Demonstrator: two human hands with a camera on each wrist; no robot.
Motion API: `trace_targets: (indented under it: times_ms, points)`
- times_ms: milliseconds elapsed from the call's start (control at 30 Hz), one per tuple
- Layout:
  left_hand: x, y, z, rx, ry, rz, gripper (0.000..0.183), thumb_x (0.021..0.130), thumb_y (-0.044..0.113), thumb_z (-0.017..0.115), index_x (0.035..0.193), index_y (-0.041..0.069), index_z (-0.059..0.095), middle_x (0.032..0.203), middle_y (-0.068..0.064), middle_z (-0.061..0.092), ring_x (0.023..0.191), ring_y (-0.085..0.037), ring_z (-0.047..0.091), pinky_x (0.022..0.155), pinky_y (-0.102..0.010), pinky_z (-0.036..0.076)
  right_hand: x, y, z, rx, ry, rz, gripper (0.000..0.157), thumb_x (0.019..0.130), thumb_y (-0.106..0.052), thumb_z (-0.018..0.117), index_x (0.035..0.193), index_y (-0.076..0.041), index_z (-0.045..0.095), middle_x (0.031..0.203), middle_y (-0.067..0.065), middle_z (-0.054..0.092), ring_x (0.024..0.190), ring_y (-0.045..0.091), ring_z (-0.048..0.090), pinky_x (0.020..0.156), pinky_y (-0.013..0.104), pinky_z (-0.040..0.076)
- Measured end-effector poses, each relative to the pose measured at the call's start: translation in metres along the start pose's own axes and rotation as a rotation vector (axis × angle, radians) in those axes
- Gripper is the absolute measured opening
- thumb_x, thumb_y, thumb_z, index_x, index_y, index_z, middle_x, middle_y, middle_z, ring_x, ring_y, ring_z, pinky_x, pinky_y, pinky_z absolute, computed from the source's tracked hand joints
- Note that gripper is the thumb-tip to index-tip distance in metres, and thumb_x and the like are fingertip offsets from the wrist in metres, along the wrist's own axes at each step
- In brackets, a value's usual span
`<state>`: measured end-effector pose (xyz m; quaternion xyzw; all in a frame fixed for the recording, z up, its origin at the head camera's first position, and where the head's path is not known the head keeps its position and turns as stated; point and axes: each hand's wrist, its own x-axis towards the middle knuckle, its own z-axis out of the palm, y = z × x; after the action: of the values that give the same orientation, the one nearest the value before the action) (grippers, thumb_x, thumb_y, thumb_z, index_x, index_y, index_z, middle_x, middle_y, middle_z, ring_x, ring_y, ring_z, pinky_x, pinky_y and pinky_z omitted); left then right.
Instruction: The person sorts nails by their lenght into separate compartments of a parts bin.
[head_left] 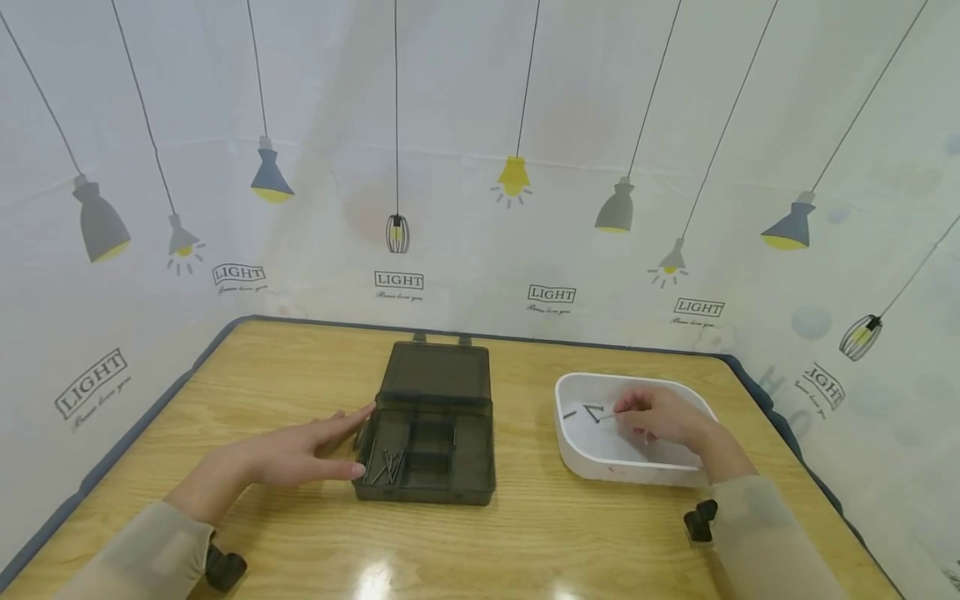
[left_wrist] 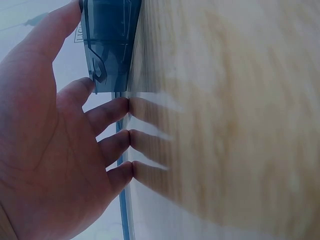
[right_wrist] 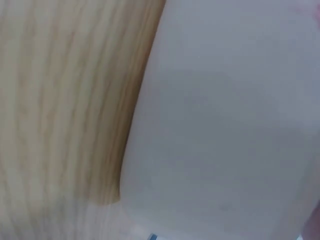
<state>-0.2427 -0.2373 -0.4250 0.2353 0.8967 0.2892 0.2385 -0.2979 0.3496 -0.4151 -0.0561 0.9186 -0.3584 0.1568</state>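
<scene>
At the fingertips of the right grip (head_left: 660,414), thumb and fingers pressed together, a slim metal pin (head_left: 609,415) appears to be pinched, its free end pointing left; the right wrist view does not show the pinch. Just left of that grip lie a few loose pins (head_left: 595,411), on the floor of the white tray (head_left: 592,465) into which the hand reaches. Well to the left of it, on the counter (head_left: 525,542), stands a dark see-through box (head_left: 457,497) with more pins (head_left: 387,467) lying in its left compartment. At that box's left side the left grip (head_left: 288,457) is spread, thumb and index finger touching the box, the other fingertips resting on the counter. Beyond both grips the lid (head_left: 441,369) stands open, with a printed curtain (head_left: 450,208) behind.

The step in hand looks to be picking one pin out of the tray. The next move probably calls for a firm pinch and a lift clear of the rim, while the spread hand steadies the box.
</scene>
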Motion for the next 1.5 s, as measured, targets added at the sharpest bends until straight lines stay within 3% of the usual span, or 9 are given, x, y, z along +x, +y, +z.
trace_targets:
  times_ms: [333, 600, 833, 1133, 1500]
  points:
    - [-0.001, 0.003, 0.0, -0.003, 0.006, 0.003, 0.095, 0.106, 0.063, 0.064, 0.179, 0.032, 0.011, 0.185, -0.011, 0.018, 0.17, -0.051, 0.006, 0.129, -0.081, 0.013, -0.01, -0.017, 0.009, 0.165, 0.065, 0.003, 0.034, 0.108, -0.027, 0.073, 0.131, -0.003, 0.07, 0.116, 0.015, 0.074, 0.095, 0.023, 0.066, 0.079, 0.033, 0.059]
    - [-0.001, 0.002, 0.002, -0.007, 0.008, -0.006, 0.095, 0.106, 0.064, 0.064, 0.179, 0.033, 0.011, 0.185, -0.01, 0.019, 0.17, -0.051, 0.006, 0.129, -0.082, 0.014, -0.015, -0.027, 0.016, 0.273, 0.135, -0.046, 0.04, 0.109, -0.031, 0.071, 0.135, -0.001, 0.068, 0.101, 0.011, 0.067, 0.086, 0.02, 0.06, 0.075, 0.03, 0.054]
    - [0.001, 0.0, 0.002, -0.003, 0.009, -0.001, 0.094, 0.106, 0.064, 0.063, 0.179, 0.034, 0.012, 0.185, -0.009, 0.019, 0.17, -0.051, 0.007, 0.129, -0.082, 0.015, -0.023, -0.046, 0.021, 0.35, 0.131, -0.146, 0.046, 0.111, -0.031, 0.069, 0.142, 0.002, 0.064, 0.096, 0.003, 0.064, 0.082, 0.017, 0.059, 0.072, 0.029, 0.054]
    - [0.001, 0.001, 0.001, 0.001, 0.011, -0.002, 0.095, 0.105, 0.064, 0.064, 0.179, 0.034, 0.012, 0.185, -0.009, 0.019, 0.17, -0.05, 0.007, 0.129, -0.081, 0.014, -0.022, -0.07, 0.036, 0.429, 0.102, -0.248, 0.041, 0.111, -0.023, 0.069, 0.138, 0.007, 0.065, 0.093, 0.001, 0.067, 0.077, 0.012, 0.059, 0.065, 0.024, 0.051]
    - [0.001, 0.003, 0.0, 0.003, 0.017, -0.01, 0.095, 0.105, 0.065, 0.065, 0.178, 0.036, 0.012, 0.185, -0.01, 0.019, 0.17, -0.05, 0.007, 0.13, -0.081, 0.014, -0.015, -0.107, 0.062, 0.436, 0.064, -0.277, 0.029, 0.107, -0.021, 0.075, 0.127, 0.0, 0.073, 0.093, -0.006, 0.074, 0.07, 0.011, 0.056, 0.063, 0.024, 0.05]
